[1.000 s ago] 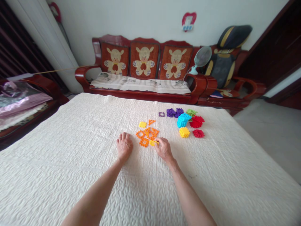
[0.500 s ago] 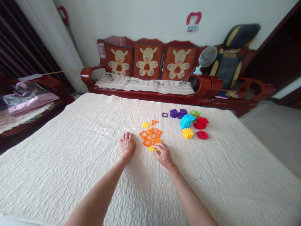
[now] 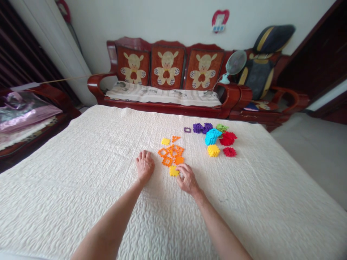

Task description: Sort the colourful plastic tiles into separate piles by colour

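Observation:
My left hand (image 3: 145,165) lies flat on the white quilted cover, fingers stretched out and holding nothing. My right hand (image 3: 187,178) has its thumb and forefinger at the right edge of a yellow square interlocking tile (image 3: 174,171) with notched sides. That tile faces up, just below a cluster of joined orange interlocking tiles (image 3: 168,161); I cannot tell whether the two touch. Above the cluster are another yellow tile (image 3: 165,141) and a loose orange triangle piece (image 3: 176,139).
To the right stand stacks of tiles: yellow (image 3: 213,151), blue (image 3: 213,137), red (image 3: 228,138), purple (image 3: 197,128) and green (image 3: 222,128). A single purple frame piece (image 3: 187,130) lies left of them. Beyond the quilted cover (image 3: 67,173) is a wooden sofa (image 3: 159,104).
In my right hand, the yellow tile has turned from nearly edge-on to flat, facing up. My left hand stays in place. The whole view has shifted slightly.

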The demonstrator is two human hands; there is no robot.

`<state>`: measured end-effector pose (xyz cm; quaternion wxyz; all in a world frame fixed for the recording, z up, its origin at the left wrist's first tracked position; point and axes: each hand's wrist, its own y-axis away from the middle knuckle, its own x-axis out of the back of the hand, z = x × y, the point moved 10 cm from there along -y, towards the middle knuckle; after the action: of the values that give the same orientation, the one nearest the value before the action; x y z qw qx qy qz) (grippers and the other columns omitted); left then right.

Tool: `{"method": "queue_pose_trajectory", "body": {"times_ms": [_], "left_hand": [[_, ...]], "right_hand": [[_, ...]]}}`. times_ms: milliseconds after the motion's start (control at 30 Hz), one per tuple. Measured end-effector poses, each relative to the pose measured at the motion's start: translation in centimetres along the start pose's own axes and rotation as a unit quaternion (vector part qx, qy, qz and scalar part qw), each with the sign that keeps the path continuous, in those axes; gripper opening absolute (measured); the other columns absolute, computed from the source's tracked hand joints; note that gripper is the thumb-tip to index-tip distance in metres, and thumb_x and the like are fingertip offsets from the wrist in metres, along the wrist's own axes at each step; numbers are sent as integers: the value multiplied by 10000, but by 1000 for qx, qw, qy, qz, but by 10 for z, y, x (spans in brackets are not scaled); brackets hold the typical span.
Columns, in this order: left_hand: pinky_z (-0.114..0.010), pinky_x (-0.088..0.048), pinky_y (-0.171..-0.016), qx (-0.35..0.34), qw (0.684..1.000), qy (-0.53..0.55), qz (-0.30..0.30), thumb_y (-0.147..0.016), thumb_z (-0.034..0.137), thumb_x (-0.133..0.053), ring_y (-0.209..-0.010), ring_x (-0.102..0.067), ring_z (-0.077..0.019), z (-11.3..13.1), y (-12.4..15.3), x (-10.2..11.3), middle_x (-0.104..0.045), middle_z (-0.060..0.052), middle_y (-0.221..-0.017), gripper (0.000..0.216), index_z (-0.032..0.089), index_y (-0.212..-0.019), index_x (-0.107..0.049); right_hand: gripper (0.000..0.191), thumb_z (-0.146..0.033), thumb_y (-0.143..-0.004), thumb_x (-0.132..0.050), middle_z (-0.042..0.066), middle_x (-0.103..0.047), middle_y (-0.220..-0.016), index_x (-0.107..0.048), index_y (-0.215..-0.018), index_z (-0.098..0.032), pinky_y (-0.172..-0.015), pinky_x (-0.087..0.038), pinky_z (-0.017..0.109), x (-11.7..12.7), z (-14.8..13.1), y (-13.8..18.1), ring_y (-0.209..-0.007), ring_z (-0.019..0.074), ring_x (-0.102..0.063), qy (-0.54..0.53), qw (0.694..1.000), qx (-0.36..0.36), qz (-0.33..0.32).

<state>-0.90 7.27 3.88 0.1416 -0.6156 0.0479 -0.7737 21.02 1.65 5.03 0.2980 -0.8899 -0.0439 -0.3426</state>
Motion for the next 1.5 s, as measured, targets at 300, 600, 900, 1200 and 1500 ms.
{"method": "queue_pose_trajectory", "body": {"times_ms": [300,600,900,1200,1500], "left_hand": [[-407,-378,-917,-1,1000,-11,-7,-921,210,-356,-1199,-451,-270,-1,-1,-3,-560,-117,-1245,327,196,-1158,-581],[-410,-374,-903,-8,1000,-12,0,-927,224,-355,-1178,-465,-275,1,0,1,-567,-124,-1232,324,196,-1158,-579],[-411,-374,-898,-10,1000,-14,0,-928,235,-358,-1193,-456,-279,1,-1,-1,-563,-123,-1248,326,184,-1167,-574],[-411,-372,-877,-22,1000,-10,6,-938,249,-328,-1186,-452,-278,-1,0,-4,-564,-111,-1243,334,192,-1161,-570],[-418,-370,-871,-27,1000,-10,9,-934,256,-333,-1182,-450,-286,-3,-1,-8,-564,-110,-1241,324,194,-1148,-568]], "right_hand": [[402,-440,-764,-697,108,-603,-985,-558,-1018,-161,-841,-422,388,-6,4,4,-945,267,-548,193,967,-161,31],[318,-312,-755,-678,103,-610,-997,-547,-1006,-169,-859,-387,384,-12,-2,5,-982,268,-535,215,954,-207,11],[328,-284,-725,-681,108,-603,-1012,-545,-1003,-176,-875,-423,409,-12,-4,8,-990,277,-548,182,962,-201,14],[320,-293,-755,-591,93,-599,-1018,-518,-1051,-197,-886,-478,388,76,48,-3,-981,237,-571,112,961,-164,190],[403,-351,-695,-585,157,-636,-1041,-593,-1039,-139,-949,-450,431,167,160,-18,-1031,289,-548,204,909,-279,234]]}}
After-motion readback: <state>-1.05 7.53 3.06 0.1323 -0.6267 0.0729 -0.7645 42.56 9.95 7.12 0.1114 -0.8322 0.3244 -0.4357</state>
